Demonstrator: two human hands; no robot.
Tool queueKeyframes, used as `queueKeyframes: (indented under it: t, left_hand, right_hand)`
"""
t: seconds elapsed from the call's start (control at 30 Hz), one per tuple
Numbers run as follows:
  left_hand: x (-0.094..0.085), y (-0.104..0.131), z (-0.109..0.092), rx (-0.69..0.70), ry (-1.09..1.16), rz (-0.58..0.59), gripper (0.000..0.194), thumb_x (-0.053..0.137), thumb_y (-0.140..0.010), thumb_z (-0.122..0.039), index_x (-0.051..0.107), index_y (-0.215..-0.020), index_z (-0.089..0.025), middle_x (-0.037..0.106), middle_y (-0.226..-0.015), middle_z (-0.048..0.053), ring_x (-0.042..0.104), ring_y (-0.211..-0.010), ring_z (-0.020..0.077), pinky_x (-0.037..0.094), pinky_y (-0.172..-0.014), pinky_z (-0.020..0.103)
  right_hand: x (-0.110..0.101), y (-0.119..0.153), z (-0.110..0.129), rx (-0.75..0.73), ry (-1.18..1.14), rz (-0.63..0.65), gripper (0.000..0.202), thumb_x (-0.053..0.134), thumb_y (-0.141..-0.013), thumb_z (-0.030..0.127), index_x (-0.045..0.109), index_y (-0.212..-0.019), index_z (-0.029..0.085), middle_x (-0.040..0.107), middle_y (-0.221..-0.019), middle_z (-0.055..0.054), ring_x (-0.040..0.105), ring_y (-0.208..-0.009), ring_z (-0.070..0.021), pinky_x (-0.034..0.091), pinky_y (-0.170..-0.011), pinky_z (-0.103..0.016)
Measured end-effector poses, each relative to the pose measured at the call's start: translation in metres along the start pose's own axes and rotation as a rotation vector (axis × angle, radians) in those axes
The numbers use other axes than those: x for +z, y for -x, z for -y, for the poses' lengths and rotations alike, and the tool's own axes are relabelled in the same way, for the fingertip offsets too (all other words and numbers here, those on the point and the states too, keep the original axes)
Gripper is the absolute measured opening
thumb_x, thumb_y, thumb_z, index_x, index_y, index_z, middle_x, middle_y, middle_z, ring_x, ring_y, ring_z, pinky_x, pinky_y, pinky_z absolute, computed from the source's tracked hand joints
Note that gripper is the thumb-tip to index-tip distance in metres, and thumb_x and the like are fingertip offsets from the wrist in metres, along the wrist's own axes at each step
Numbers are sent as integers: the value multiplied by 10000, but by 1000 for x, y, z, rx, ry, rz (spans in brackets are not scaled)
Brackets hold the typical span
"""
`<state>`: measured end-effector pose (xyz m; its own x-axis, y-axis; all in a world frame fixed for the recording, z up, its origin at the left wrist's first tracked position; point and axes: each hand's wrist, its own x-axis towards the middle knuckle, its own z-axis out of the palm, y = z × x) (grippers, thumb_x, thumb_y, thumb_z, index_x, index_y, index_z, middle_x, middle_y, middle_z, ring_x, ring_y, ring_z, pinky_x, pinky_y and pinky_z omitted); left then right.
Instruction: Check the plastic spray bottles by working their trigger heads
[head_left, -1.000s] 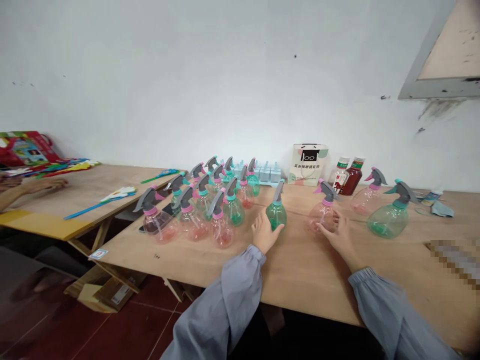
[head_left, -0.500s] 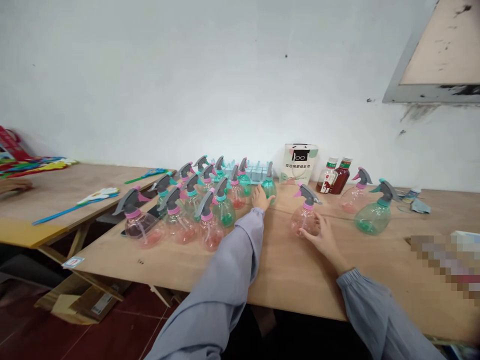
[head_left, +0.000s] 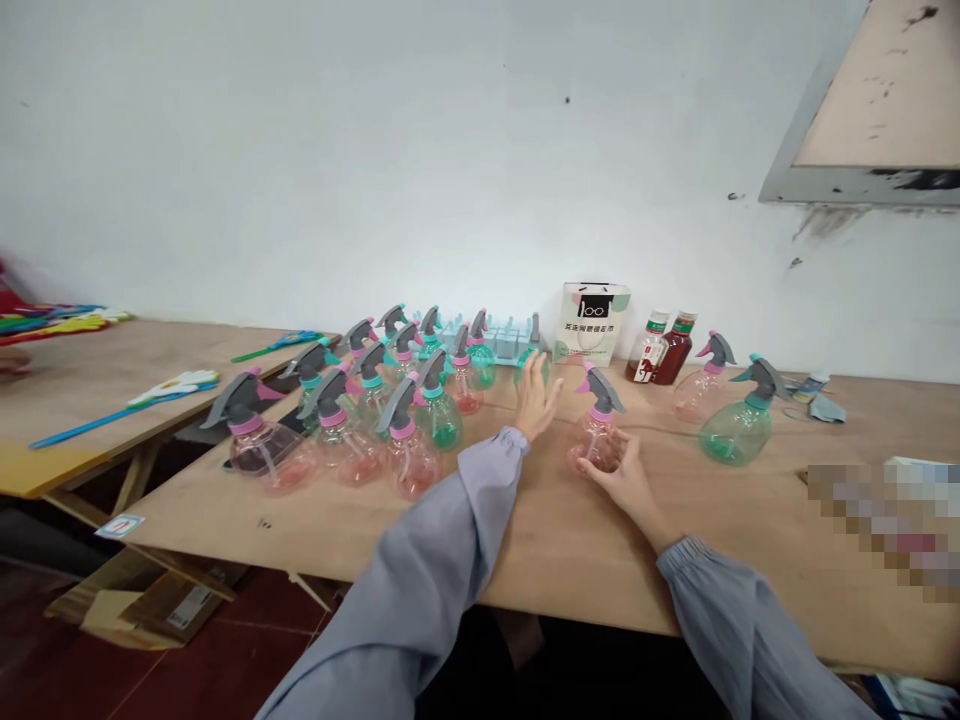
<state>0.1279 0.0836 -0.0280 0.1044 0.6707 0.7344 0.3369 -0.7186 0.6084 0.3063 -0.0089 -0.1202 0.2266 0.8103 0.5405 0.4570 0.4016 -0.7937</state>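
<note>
Pink spray bottle [head_left: 592,442], with a grey trigger head and pink collar, stands upright on the wooden table; my right hand [head_left: 624,472] is wrapped round its right side. My left hand [head_left: 536,402] is raised with fingers spread, just in front of a green spray bottle [head_left: 535,330] and partly hiding it. No contact shows between them. Left of that hand several pink and green spray bottles [head_left: 349,440] stand close together. To the right are another pink spray bottle [head_left: 699,392] and a green spray bottle [head_left: 736,432].
Along the wall are a light-blue rack [head_left: 510,342], a printed paper bag [head_left: 592,325] and two brown-liquid bottles [head_left: 671,348]. A dark flat object [head_left: 259,450] lies beneath the left bottles. On the side table [head_left: 90,385], a person's hand [head_left: 13,360] shows near colourful hand-shaped items.
My left hand has let go of the green spray bottle, drawn back a little and spread its fingers. My right hand keeps hold of the pink bottle, which has shifted slightly left.
</note>
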Motion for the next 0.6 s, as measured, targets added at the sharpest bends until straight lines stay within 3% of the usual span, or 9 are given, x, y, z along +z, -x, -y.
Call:
queueKeyframes:
  t: [0.1,0.17,0.23,0.4,0.6]
  left_hand:
    - [-11,30,-28,32,154,210,815,575,-876,-592,277,-1517,-184,319,-1586,204,286,-1510,318,233,-1237,518]
    - [-17,47,-44,-22,191,252,1000,757,-730,-576,268,-1517,-198,365,-1550,208,323,-1482,357,259,-1219,549]
    - [-21,59,-53,-98,221,181,997,813,-684,-504,305,-1490,-210,461,-1454,193,412,-1419,347,313,-1186,542]
    - [-38,65,-49,-278,367,-156,618,756,-751,-458,516,-1284,-258,597,-1197,99,575,-1197,245,426,-1076,450]
    - [-58,64,-37,-480,578,-156,401,787,-676,-481,650,-937,-208,650,-775,4,645,-811,194,522,-854,376]
  right_hand:
    - [10,3,11,-98,23,26,898,775,-698,621,323,-1352,201,546,-1330,-214,601,-1217,-335,501,-1030,-566]
    - [17,5,20,-221,129,38,870,741,-759,565,308,-1417,194,526,-1334,-202,576,-1228,-339,497,-1028,-582]
    - [24,7,30,-349,285,47,854,717,-804,502,296,-1477,186,503,-1330,-197,541,-1246,-357,482,-1034,-605]
    - [40,12,53,-602,549,59,907,701,-856,437,212,-1578,185,472,-1275,-207,537,-1169,-369,526,-958,-585]
    - [40,19,67,-728,510,145,806,634,-896,502,278,-1567,231,491,-1220,-166,545,-1132,-329,534,-961,-528]
